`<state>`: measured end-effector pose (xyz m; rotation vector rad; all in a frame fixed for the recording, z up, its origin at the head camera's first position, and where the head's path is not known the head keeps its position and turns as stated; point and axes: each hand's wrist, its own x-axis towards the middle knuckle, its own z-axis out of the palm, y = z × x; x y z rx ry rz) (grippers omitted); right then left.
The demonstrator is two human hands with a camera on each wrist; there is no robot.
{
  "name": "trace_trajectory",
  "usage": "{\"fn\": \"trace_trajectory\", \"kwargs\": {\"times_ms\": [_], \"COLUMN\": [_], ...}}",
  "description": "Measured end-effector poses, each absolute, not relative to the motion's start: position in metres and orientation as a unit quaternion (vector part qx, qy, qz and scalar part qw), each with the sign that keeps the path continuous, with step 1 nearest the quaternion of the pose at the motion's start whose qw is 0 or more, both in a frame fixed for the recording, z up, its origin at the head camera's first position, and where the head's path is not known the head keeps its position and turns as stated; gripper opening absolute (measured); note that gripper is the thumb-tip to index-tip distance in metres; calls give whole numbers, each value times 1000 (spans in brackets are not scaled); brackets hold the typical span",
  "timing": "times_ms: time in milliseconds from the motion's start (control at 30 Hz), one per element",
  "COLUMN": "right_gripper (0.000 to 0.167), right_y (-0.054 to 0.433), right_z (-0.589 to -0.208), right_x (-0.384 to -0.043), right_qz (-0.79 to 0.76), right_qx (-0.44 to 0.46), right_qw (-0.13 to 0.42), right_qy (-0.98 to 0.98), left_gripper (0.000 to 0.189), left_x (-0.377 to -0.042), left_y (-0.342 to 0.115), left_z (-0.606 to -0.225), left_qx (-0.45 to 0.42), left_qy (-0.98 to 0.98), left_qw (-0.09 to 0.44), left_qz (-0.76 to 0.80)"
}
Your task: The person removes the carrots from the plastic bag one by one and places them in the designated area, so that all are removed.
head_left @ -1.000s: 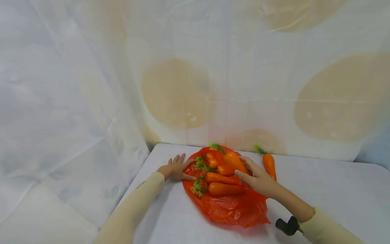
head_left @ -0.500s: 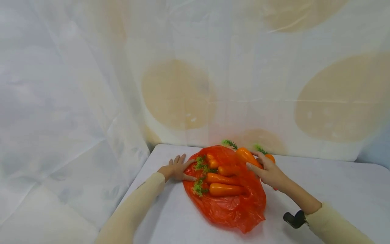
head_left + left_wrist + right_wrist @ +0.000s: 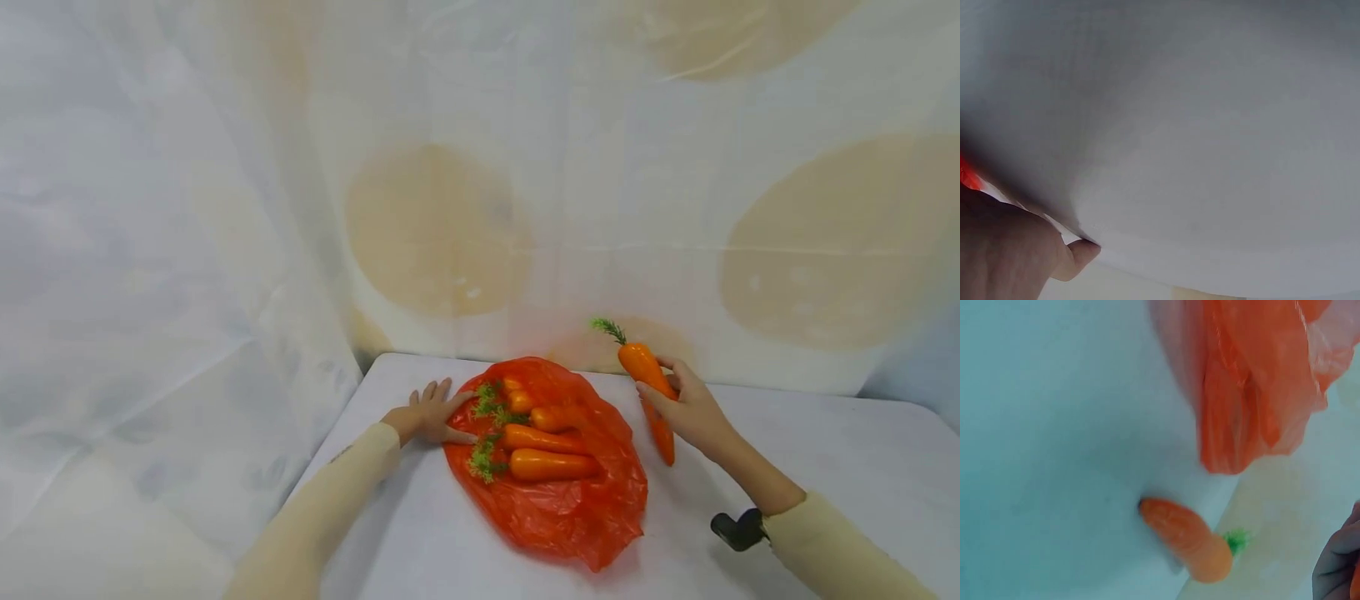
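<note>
My left hand point(image 3: 433, 412), fingers spread, rests at the left edge of a red plastic bag point(image 3: 551, 521) on the table. In the left wrist view only part of that hand point(image 3: 1010, 256) shows, beside a sliver of red. Several orange carrots with green tops lie at the bag; two of them, a slim carrot point(image 3: 540, 438) and a thicker carrot point(image 3: 553, 465), point right. To the right of the bag, my right hand point(image 3: 693, 410) pinches a carrot point(image 3: 641, 365), leafy top toward the back. Below that one, a loose carrot point(image 3: 1185, 537) lies on the table.
The white table point(image 3: 810, 467) runs to a pale curtain point(image 3: 615, 167) with tan spots behind it. Another light sheet point(image 3: 150, 292) hangs on the left. A black device point(image 3: 738, 530) sits at the right wrist.
My right hand has moved right with the carrot, from over the bag to beyond its right side. The bag's right part has sagged and shifted slightly. The left hand stays nearly put.
</note>
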<state>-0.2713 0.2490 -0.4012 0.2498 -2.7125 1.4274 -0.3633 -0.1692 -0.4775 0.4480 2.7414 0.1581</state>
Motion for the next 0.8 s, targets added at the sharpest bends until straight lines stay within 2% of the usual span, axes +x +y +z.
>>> {"fn": "trace_trajectory", "kwargs": {"times_ms": [233,500,800], "right_gripper": [77,75,77], "right_y": [267,270,281], "right_z": [-402,-404,-410], "right_x": [-275,-286,-299], "right_qz": [453,438,438], "right_qx": [33,11,-48], "right_qw": [36,66,54], "right_qy": [-890,-897,-896], "left_gripper": [98,96,97], "left_x": [-365,-367,-364], "left_y": [-171,-180,-184], "left_z": [-480,-479,-478], "left_qx": [165,167,178], "left_qy": [968,970,968], "left_qw": [180,167,167], "left_qz": [61,59,62]}}
